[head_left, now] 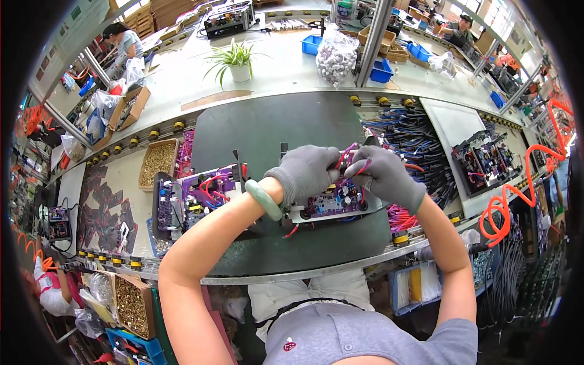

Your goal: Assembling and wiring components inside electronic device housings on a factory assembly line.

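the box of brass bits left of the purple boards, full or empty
Nearly full: the open cardboard box holds small brass-coloured parts heaped almost to its rim, with no bare bottom showing.

A purple circuit board (334,204) lies flat in a pale metal tray, directly under and just below the left hand (304,173) and right hand (386,176). Its face carries dark round capacitors and small blocky parts. Pink and red wires (351,159) rise from its upper edge and run between the gloved fingers of both hands, pinched where the two hands meet above the board.
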`<state>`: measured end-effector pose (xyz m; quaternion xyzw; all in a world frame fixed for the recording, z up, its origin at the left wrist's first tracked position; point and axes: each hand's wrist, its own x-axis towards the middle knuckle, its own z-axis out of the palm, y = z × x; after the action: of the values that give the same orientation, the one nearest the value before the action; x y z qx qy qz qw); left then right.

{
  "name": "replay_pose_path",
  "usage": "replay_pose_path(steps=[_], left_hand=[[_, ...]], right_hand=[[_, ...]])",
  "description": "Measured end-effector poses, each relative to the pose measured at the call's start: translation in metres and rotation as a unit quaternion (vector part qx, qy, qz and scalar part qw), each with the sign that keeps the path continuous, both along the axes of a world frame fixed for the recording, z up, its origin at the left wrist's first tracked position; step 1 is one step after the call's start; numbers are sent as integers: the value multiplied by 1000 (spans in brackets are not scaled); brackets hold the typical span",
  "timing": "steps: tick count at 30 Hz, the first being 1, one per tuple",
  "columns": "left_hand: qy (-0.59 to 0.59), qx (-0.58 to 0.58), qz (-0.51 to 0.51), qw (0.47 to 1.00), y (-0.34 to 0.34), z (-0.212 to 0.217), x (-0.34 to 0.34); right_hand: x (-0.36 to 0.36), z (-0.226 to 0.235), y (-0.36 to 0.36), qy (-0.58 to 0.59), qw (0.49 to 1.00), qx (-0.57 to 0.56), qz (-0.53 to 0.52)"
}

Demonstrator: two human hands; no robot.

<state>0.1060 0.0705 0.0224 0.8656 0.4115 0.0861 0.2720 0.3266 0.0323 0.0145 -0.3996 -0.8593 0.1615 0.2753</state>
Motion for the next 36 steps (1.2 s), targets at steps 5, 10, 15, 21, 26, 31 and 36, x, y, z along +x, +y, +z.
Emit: replay_pose_path(steps=[5,10,15,21,26,31,36], left_hand=[[-186,6,80,979,10,8,6],[-20,-4,31,999,2,-7,12],[19,-33,29,999,-3,-1,12],[29,56,43,997,-7,-10,14],[74,30,86,993,-7,-6,15],[89,65,27,994,-7,-5,16],[88,85,-5,993,-5,-7,15]], right_hand=[[2,-6,13,-58,997,47,9],[-2,-7,4,-38,998,53,-8],[-1,-14,1,-92,989,113,-23],[0,-9,2,-152,977,147,-5],[-13,8,1,-314,920,234,-9],[-23,6,-3,-325,926,194,2],[-5,-1,4,-223,962,153,36]])
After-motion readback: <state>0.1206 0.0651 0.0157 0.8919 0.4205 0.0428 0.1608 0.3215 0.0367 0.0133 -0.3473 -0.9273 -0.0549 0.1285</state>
